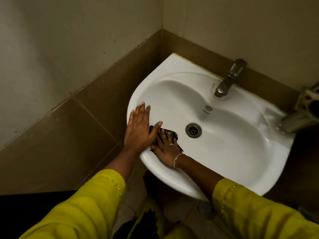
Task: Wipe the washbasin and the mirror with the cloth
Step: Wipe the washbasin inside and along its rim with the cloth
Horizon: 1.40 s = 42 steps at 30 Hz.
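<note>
The white washbasin (pixel 229 149) is fixed in a wall corner, with a metal drain (pixel 193 130) in its bowl. A dark cloth (pixel 170 132) lies on the bowl's left inner slope. My right hand (pixel 166 149) presses flat on the cloth with fingers spread, and most of the cloth is hidden under it. My left hand (pixel 139 128) lies flat on the basin's left rim, fingers apart, with the thumb reaching over the cloth's upper edge. No mirror is in view.
A metal tap (pixel 229 78) stands at the basin's back edge. A dirty holder (pixel 309 107) sits on the right rim by the wall. Brown tiled walls close in behind and to the left. A floor drain (pixel 206 208) shows below the basin.
</note>
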### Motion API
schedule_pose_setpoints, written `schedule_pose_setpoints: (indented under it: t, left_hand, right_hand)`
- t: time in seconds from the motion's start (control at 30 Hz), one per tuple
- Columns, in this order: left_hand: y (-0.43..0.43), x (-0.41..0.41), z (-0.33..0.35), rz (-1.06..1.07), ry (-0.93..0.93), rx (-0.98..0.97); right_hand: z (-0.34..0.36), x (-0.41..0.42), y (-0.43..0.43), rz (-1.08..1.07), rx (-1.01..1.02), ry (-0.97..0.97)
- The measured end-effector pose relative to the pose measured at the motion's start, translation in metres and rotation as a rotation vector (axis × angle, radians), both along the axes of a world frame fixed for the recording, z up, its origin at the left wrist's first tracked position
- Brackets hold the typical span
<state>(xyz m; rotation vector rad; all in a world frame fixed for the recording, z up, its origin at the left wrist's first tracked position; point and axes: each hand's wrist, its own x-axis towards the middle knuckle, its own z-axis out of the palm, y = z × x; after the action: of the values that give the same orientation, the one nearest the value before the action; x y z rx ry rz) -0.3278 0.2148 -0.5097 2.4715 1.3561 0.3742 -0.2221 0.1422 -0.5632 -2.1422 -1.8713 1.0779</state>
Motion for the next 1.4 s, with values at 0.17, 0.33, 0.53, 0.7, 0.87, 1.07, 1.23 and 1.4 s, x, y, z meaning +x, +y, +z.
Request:
schedule_pose_setpoints:
  t: [0.17, 0.33, 0.53, 0.7, 0.87, 1.07, 1.23, 1.4]
  left_hand:
    - [0.000, 0.000, -0.002, 0.019, -0.009, 0.028]
    - [0.002, 0.000, -0.005, 0.018, 0.035, 0.039]
    - [0.002, 0.000, -0.006, 0.021, 0.037, 0.024]
    - [0.002, 0.001, -0.006, 0.024, 0.027, 0.030]
    - [0.003, 0.000, -0.007, 0.013, 0.040, 0.035]
    - [0.003, 0.001, -0.008, 0.012, 0.062, 0.039]
    - [0.005, 0.001, -0.010, 0.002, 0.103, 0.055]
    - [0.004, 0.002, -0.008, 0.005, 0.109, 0.040]
  right_hand:
    - [0.004, 0.029, -0.042, 0.157, -0.111, -0.023]
    - [-0.004, 0.077, -0.082, 0.331, -0.164, -0.021]
    - [0.013, 0.145, -0.115, 0.599, -0.217, -0.226]
    - [0.029, 0.190, -0.122, 0.672, -0.299, -0.424]
    - [0.034, 0.235, -0.112, 0.646, -0.091, -0.778]
    - [0.041, 0.245, -0.079, 0.639, 0.125, -0.938]
    - [0.045, 0.234, -0.030, 0.739, 0.327, -1.095]
    - [0.043, 0.216, 0.002, 0.825, 0.354, -1.292]
